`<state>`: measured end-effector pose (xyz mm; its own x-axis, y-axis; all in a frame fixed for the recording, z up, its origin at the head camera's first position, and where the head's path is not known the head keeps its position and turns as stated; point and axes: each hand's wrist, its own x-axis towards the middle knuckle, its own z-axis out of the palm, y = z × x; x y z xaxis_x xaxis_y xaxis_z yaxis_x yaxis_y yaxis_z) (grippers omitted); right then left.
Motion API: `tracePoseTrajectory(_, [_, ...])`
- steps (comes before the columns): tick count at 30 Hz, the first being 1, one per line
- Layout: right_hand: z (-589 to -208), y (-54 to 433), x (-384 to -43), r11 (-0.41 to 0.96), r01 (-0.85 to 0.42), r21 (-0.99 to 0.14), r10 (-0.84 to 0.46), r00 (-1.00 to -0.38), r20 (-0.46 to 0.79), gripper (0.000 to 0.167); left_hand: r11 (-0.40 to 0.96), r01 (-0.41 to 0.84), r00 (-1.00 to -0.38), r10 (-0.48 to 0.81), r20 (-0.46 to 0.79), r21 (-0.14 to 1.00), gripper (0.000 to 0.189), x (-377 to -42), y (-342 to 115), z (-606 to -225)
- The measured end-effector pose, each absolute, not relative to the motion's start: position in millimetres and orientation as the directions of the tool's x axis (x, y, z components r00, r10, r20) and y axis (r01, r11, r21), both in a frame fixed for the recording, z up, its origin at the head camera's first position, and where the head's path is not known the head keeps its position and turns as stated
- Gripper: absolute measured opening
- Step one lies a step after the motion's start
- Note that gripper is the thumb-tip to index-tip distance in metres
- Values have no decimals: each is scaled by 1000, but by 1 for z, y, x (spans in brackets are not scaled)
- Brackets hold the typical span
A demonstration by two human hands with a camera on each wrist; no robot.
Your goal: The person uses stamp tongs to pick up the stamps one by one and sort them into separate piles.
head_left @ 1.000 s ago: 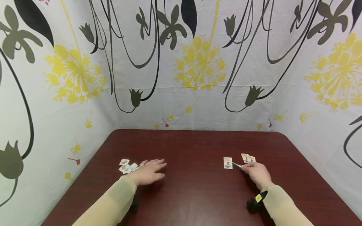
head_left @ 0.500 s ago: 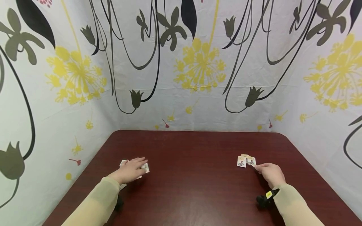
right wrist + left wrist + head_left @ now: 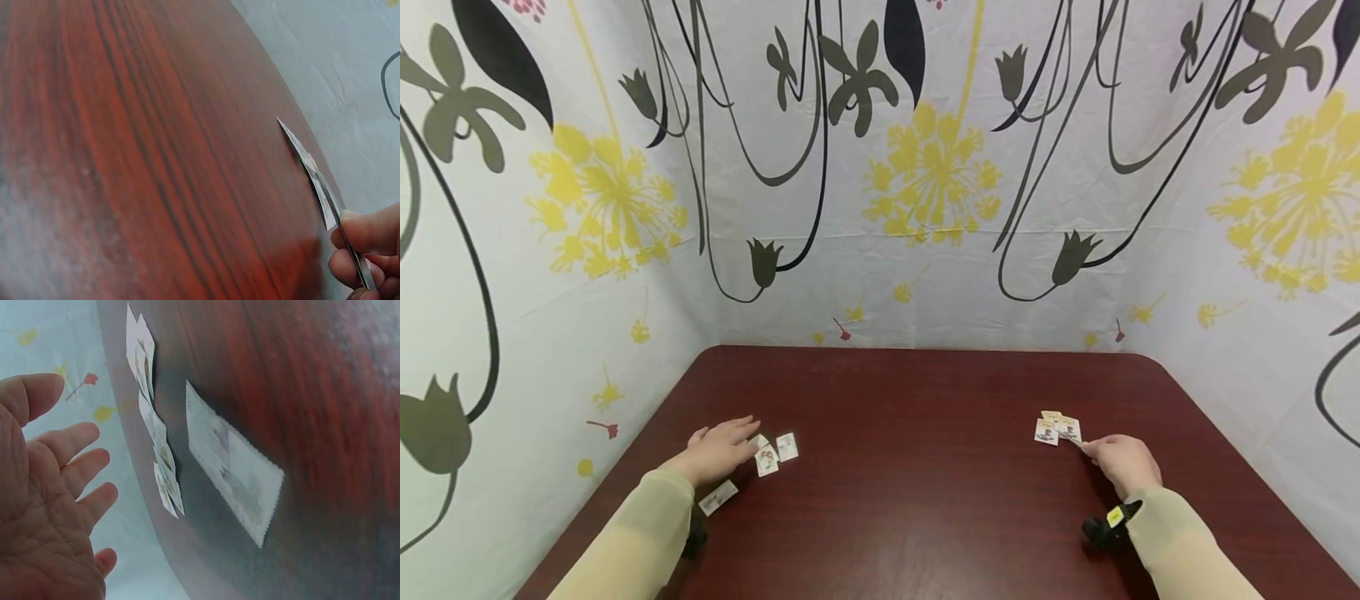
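My left hand (image 3: 718,454) hovers palm down beside loose stamps, its fingers relaxed and holding nothing. Two of these stamps, one patterned stamp (image 3: 766,461) and one pale stamp (image 3: 787,447), lie just right of the fingertips. A longer stamp (image 3: 718,497) lies nearer, by the wrist; its toothed edge shows in the left wrist view. On the right, my right hand (image 3: 1123,462) pinches metal tweezers (image 3: 353,256) between thumb and fingers. The tweezer tips reach a small cluster of yellowish stamps (image 3: 1047,432); whether they grip one cannot be told.
The dark red table (image 3: 910,483) has rounded far corners. Patterned cloth (image 3: 910,283) hangs behind it and along both sides. Black wrist cameras, such as the right one (image 3: 1103,533), sit under the sleeves.
My left hand has moved left, uncovering stamps, which now lie more spread out. My right hand has moved right with the tweezers, and the separate stamp now lies against the right cluster.
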<state>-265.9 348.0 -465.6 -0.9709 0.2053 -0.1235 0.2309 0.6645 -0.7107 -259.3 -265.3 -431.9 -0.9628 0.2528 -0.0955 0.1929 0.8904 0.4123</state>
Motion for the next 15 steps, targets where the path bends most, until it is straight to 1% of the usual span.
tracePoseTrajectory(7, [-460, 348, -263, 744, 211, -634, 197, -976, -94, 41, 899, 182, -966, 239, -98, 399, 52, -260, -268, -433])
tracePoseTrajectory(15, [-454, 353, -262, 782, 227, -580, 209, -973, -98, 49, 899, 168, -969, 226, -100, 404, 51, -263, -270, -438])
